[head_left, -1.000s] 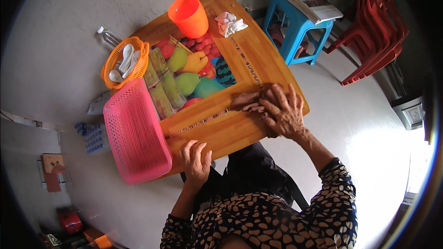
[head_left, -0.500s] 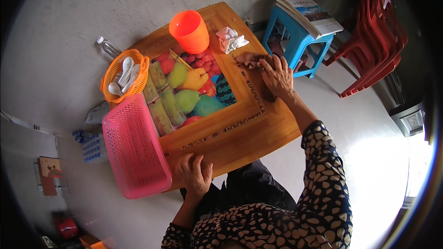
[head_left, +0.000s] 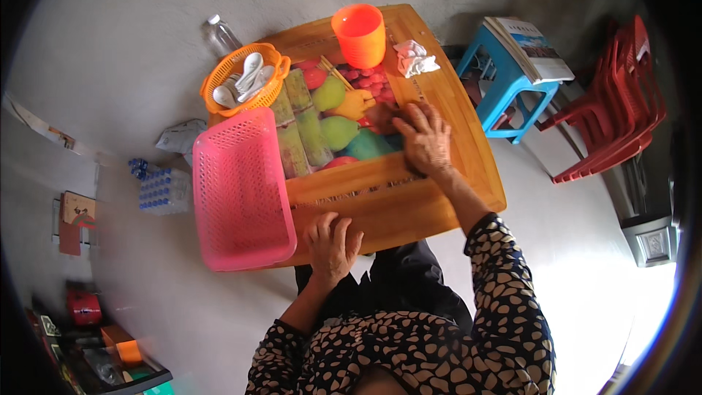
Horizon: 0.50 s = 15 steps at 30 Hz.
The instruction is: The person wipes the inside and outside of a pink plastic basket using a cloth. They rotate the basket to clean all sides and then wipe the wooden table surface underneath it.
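Observation:
My right hand lies over a dark brown cloth, pressing it to the wooden table at the right side of the fruit-picture panel. Part of the cloth is hidden beneath the palm. My left hand rests at the table's near edge with its fingers apart and nothing in it. Just left of it is a pink perforated plastic basket. Toward the far edge stands an orange cup, seemingly a stack, beside a crumpled white tissue. Chopsticks lie on the panel.
An orange basket of white spoons sits at the table's left corner, near a clear bottle. At right are a blue stool bearing magazines and stacked red chairs. Bottled water stands left on the floor.
My right hand has slid the brown cloth from the table's right border leftward onto the fruit panel. My left hand stays at the near edge. The whole view has shifted.

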Motion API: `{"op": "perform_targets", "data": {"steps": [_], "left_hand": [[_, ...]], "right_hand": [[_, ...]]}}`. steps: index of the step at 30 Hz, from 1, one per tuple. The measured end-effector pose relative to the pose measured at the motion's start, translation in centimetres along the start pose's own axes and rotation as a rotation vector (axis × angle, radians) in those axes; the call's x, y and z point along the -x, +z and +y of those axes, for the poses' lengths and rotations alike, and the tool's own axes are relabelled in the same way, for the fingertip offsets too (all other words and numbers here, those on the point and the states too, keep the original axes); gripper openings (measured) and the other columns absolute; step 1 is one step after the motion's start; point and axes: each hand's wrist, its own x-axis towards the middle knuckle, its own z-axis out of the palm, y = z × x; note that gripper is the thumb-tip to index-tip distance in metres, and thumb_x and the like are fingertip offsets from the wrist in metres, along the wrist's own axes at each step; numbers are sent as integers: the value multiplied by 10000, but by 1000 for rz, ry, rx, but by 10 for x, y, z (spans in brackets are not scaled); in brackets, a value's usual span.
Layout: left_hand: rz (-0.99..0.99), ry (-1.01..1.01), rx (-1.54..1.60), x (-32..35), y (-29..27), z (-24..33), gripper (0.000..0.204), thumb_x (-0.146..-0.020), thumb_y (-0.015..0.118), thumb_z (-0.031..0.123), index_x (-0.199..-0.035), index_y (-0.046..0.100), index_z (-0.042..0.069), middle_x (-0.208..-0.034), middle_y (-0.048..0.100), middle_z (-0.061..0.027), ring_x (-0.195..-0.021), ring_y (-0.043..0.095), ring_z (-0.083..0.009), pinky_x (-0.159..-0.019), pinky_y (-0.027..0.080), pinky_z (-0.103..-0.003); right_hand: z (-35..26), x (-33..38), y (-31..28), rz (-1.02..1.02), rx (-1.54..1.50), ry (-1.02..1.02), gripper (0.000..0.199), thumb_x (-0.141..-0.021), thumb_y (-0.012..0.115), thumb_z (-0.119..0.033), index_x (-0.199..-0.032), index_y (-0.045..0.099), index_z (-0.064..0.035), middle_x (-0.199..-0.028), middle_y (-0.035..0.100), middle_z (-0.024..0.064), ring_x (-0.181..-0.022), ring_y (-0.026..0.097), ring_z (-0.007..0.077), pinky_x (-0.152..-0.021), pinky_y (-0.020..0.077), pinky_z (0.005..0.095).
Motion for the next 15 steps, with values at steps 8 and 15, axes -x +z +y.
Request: {"op": "perform_targets", "data": {"steps": [8, 15], "left_hand": [[11, -68, 97, 7, 3, 0, 476, -868, 614, 395, -1201, 541, 64, -1215, 499, -157, -1073, 446, -345, -924, 329, -474], [-66, -67, 58, 11, 0, -4, 426, -850, 637, 365, -1161, 575, 82, -1227, 499, -143, -1097, 440, -341, -943, 312, -479]], "right_hand": [[-92, 48, -61, -156, -317, -221, 611, -760, 662, -503, -1249, 566, -148, -1405, 368, 189, -1296, 329, 476, -987, 338, 582], [-20, 109, -122, -378, -238, -136, 483, -760, 677, -383, -1212, 599, -233, -1399, 367, 117, -1331, 323, 386, -992, 347, 555]]}}
